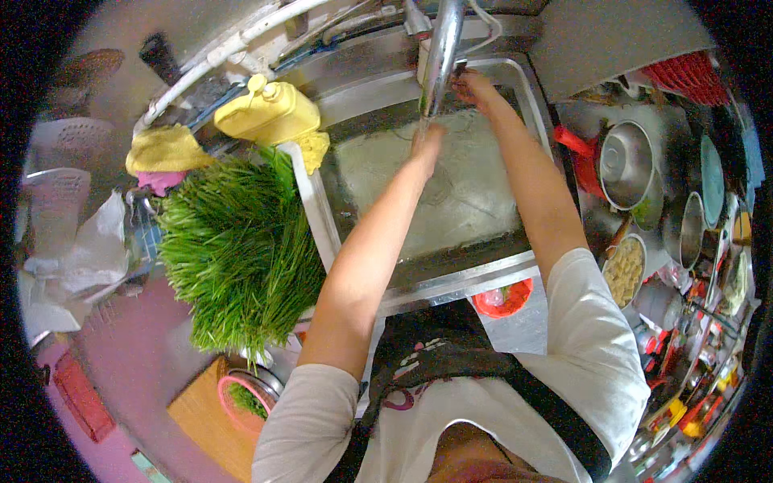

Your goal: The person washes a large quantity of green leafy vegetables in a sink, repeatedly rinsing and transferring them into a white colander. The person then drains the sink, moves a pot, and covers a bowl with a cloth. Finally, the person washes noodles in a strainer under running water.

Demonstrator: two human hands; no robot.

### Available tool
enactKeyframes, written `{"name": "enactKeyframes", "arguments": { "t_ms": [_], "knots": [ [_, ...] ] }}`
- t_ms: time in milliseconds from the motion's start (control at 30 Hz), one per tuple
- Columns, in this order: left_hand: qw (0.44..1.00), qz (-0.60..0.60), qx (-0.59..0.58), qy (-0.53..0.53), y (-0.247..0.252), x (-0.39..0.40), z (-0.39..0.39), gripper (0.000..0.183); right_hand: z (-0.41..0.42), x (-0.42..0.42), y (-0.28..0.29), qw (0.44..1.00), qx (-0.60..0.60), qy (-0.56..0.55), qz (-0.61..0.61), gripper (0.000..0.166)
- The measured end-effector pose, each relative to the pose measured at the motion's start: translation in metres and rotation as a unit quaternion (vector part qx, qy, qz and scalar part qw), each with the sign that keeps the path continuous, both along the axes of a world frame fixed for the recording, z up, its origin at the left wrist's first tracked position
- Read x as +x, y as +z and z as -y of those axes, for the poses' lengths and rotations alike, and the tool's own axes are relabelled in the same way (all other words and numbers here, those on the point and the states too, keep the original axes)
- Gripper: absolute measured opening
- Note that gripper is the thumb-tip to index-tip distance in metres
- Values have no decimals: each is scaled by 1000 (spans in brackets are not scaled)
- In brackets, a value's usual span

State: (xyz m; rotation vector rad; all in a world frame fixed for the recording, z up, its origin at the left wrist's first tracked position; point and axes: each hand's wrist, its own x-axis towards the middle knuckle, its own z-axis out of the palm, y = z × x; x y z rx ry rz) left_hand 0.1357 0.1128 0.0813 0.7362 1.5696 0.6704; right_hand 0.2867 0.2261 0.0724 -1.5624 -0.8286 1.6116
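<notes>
Before me is a stainless steel sink with cloudy, rippled water in its basin. Above it hangs a chrome faucet spout. My left hand is at the spout's lower end, blurred, and its fingers are hard to make out. Close to the right side of the spout, near the sink's back rim, is my right hand. Its fingers are bent beside a small dark part, and whether they grip it is not visible. Left of the sink lies a big heap of long green leafy stalks.
A yellow plastic jug and yellow cloths stand at the back left. To the right are a metal pot and a bowl of pale pieces. A wooden board and pink basket lie lower left; a red basin is below the sink.
</notes>
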Motion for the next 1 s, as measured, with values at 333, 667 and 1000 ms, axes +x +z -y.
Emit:
{"name": "enactKeyframes", "arguments": {
  "t_ms": [333, 667, 1000],
  "knots": [
    [755, -584, 294, -48, 30, -219, 148, 62, 102, -13, 23, 992, 46, -108, -52, 25],
    [899, -421, 117, 21, -1, -232, 164, 75, 196, -97, -120, 759, -8, 431, 487, 37],
    [908, -394, 139, 22, -4, -235, 161, 72, 212, -74, -201, 640, 146, 416, 630, 38]
  ]
}}
